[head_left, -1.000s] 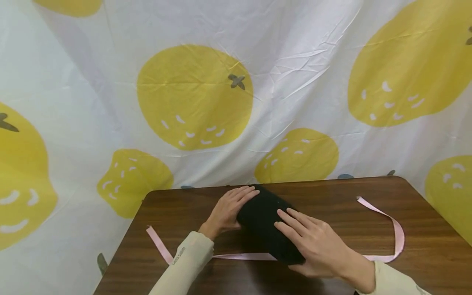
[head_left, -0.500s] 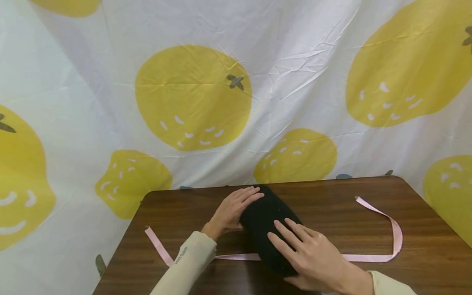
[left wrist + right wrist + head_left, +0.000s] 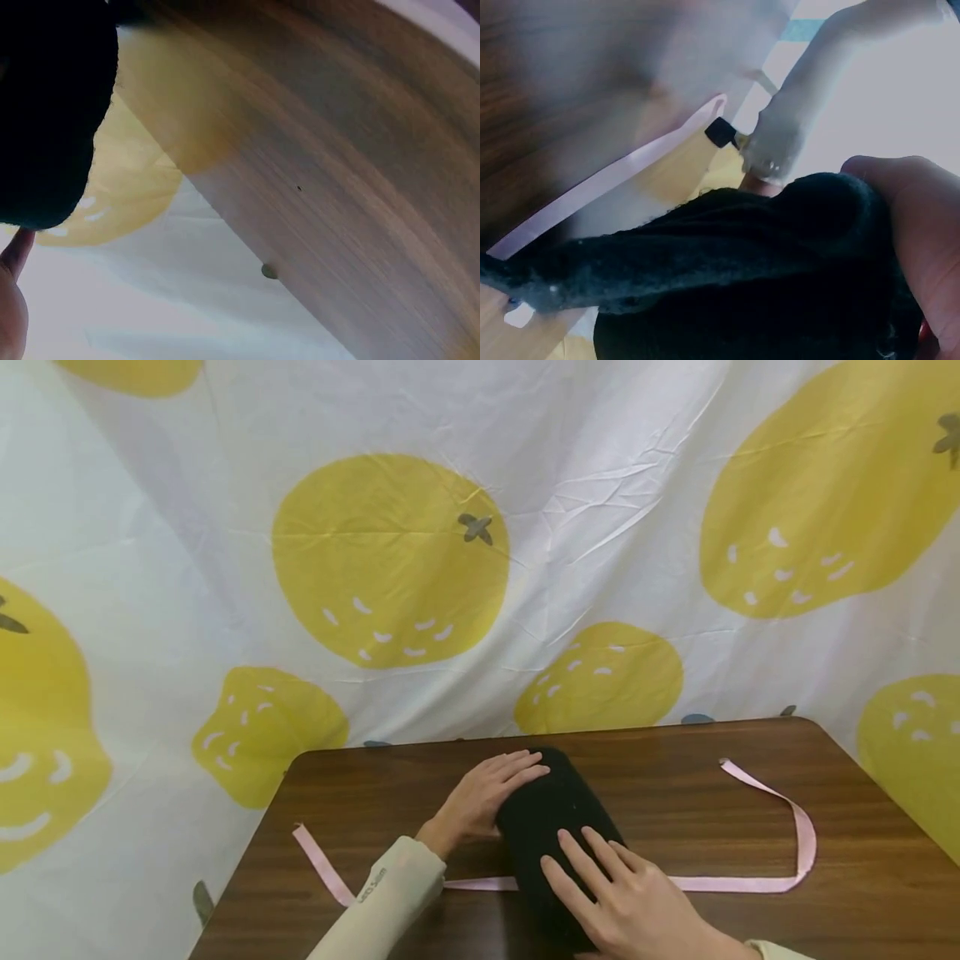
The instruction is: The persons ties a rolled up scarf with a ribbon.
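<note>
A bundle of black fuzzy cloth (image 3: 551, 810), folded or rolled, slants over the middle of the table. My left hand (image 3: 483, 793) holds its far left end, fingers laid over the top. At the near right end, my right hand (image 3: 633, 902) grips the bundle with fingers spread across its upper face. In the right wrist view, the thumb lies along the edge of the cloth (image 3: 742, 262), where folds and an inner hollow show. The bundle crosses over a pink ribbon (image 3: 727, 884), hiding part of it. A fingertip touches the cloth's edge (image 3: 52, 135) in the left wrist view.
The ribbon's right end curls back on the brown wooden table (image 3: 675, 777); its left end (image 3: 322, 864) angles away near my left sleeve. A white sheet with yellow lemon prints (image 3: 390, 560) hangs right behind the table's far edge.
Both hands have drawn the black bundle nearer to me, its near end swinging left and down. My right hand has slid lower in view, and more of the ribbon's right side shows.
</note>
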`<state>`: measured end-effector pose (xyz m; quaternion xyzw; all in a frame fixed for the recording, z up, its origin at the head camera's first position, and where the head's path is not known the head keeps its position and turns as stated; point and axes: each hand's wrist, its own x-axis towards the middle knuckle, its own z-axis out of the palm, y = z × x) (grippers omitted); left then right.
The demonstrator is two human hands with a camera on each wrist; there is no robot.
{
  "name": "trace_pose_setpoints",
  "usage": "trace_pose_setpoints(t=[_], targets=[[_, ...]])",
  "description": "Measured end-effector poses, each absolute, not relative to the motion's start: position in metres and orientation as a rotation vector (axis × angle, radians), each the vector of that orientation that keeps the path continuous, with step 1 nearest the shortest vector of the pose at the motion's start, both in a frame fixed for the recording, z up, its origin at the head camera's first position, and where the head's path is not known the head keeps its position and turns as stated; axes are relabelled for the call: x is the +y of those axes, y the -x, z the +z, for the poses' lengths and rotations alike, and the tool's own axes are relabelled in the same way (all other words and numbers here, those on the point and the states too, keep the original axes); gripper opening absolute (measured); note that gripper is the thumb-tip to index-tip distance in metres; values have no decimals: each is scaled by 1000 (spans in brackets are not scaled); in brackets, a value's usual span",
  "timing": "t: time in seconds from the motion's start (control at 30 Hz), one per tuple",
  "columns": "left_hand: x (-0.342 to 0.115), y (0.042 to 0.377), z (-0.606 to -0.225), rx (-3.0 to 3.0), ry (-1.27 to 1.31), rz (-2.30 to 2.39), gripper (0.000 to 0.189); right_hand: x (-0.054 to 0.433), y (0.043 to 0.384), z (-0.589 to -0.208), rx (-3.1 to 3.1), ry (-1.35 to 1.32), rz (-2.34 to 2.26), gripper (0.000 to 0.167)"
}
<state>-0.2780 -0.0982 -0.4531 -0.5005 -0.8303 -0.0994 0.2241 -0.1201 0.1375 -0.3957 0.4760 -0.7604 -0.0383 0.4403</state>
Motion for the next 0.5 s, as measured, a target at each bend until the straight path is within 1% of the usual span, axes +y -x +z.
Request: trace_pose_setpoints(t=[0.1,0.2,0.5], targets=[[-96,276,-454,-2281,1396,-286,103,135,117,-399,-1889,-1143,-78,47],[-95,276,-455,-2279,1397,-284,102,134,116,-402,-1880,-1127,-88,42],[-94,277,-460,-2318,1424,-214,106,131,118,-416,-1871,-1104,-91,43]])
